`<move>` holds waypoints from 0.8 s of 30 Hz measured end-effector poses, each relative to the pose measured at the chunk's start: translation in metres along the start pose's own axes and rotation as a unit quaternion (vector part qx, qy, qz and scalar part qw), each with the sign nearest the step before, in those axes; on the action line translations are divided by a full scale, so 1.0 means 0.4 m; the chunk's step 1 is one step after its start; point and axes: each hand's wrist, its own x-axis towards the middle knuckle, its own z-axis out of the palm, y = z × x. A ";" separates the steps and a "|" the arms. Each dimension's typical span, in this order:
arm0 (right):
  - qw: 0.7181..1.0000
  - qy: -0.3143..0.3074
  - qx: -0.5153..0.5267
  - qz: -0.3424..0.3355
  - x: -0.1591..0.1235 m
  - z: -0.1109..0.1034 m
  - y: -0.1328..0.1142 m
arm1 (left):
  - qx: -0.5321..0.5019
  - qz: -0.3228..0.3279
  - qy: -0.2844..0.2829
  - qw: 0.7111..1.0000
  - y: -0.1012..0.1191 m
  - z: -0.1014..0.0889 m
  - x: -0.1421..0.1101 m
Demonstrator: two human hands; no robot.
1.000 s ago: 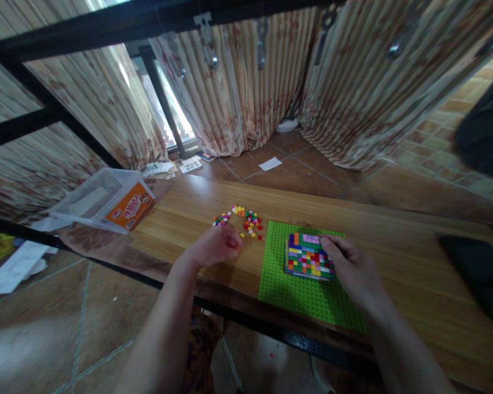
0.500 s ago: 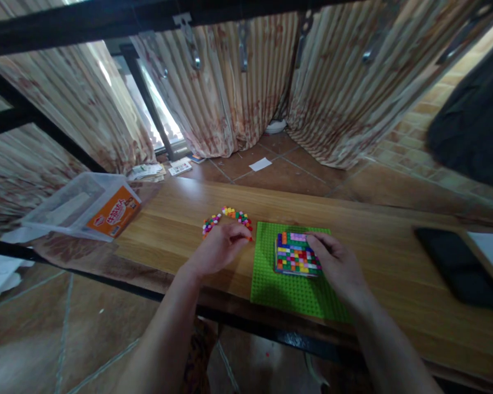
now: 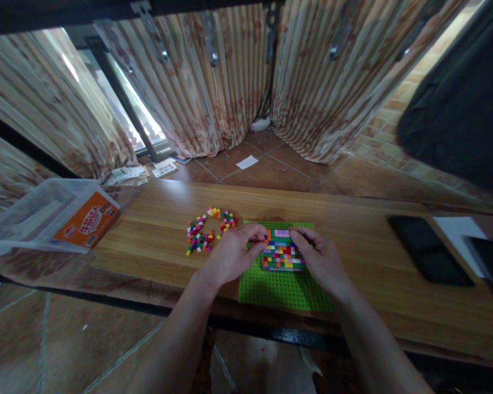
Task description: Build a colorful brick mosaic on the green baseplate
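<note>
Brick block (image 3: 282,256) between left grip (image 3: 265,241), narrowed, hold unclear, and right grip (image 3: 294,237), pinching its edge.

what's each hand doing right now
Left hand: fingers curled at the block build's left edge; whether they grip a brick can't be told.
Right hand: fingers bent against its right side.

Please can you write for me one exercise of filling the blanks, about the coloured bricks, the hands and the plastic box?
1. The rectangular block of multicoloured plastic bricks is on a flat studded baseplate coloured ____.
2. The small multicoloured loose bricks lie on a brown tabletop that looks like ____.
3. The hand nearer to these loose bricks is the ____ one.
4. The clear plastic box has a label coloured ____.

Missing words: green; wood; left; orange.
</note>
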 end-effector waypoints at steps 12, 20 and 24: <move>1.000 -0.002 0.014 0.001 0.002 0.004 0.007 | 0.091 0.079 -0.012 0.993 -0.002 0.010 0.011; 1.000 0.001 0.010 -0.002 0.001 0.005 0.005 | 0.052 0.049 0.007 0.997 0.001 0.021 0.012; 1.000 -0.002 0.014 0.000 0.001 0.005 0.007 | 0.024 0.038 0.011 0.999 -0.004 0.027 0.011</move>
